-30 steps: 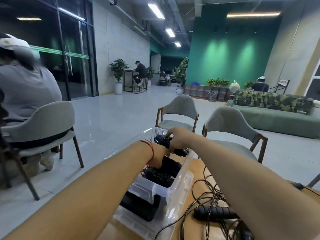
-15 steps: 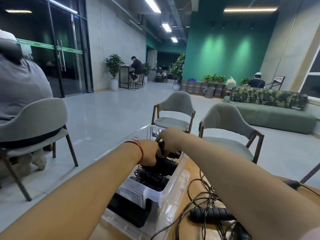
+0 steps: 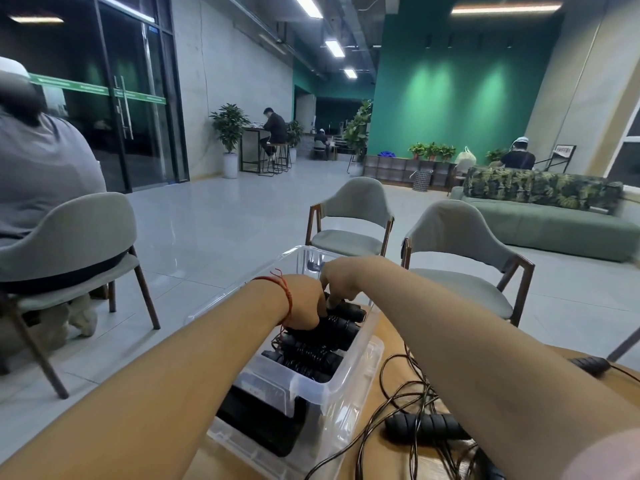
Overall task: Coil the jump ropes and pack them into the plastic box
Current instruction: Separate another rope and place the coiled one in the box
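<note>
Wooden table (image 3: pixel 389 344) in a big lounge with a green wall (image 3: pixel 450 98), and your clear plastic box (image 3: pixel 349 386) sits on it toward the left edge, stacked on what looks like its lid (image 3: pixel 346 431). Inside it are the coiled jump ropes (image 3: pixel 308 358), black bundles lying side by side and filling most of the box. Both of your hands are down in the far end on the top bundle (image 3: pixel 341 329). Your left hand (image 3: pixel 304 303), the one with the red string bracelet (image 3: pixel 285 292), has its fingers curled over it, and your right hand (image 3: pixel 341 278) is pinching at the handle ends with its fingertips pointing down. Something dark (image 3: pixel 263 420) shows under the near side of the box, can't tell what it is. Just to the right on the table is a loose rope (image 3: pixel 398 393) in a messy tangle, with a black foam handle (image 3: pixel 426 427) lying in it. Past the table you've got two grey chairs (image 3: pixel 353 209), a green sofa (image 3: pixel 554 230) behind them, and a person in grey (image 3: pixel 41 161) seated off to your left.
</note>
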Motion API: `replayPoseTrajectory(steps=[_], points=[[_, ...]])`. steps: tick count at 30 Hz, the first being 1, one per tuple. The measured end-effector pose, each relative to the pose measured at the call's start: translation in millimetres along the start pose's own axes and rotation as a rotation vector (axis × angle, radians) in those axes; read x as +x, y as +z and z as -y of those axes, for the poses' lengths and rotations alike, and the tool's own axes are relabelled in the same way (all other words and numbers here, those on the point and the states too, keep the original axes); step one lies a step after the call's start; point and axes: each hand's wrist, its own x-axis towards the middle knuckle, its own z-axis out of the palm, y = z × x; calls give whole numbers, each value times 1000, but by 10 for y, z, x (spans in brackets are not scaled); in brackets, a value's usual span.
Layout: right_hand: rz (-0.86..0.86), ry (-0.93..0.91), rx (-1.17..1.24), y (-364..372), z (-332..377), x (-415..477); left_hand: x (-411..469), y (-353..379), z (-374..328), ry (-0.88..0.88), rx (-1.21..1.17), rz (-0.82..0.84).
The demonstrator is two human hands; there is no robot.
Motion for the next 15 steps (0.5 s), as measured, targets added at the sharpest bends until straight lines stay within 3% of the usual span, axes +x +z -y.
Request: replayPoseTrajectory(steps=[2,15], points=[[-24,-1,-82,8,112,48,-12,4,8,-5,-12,0],[3,19,60,-14,6,-258,-124,10,-27,-15,-36,46]])
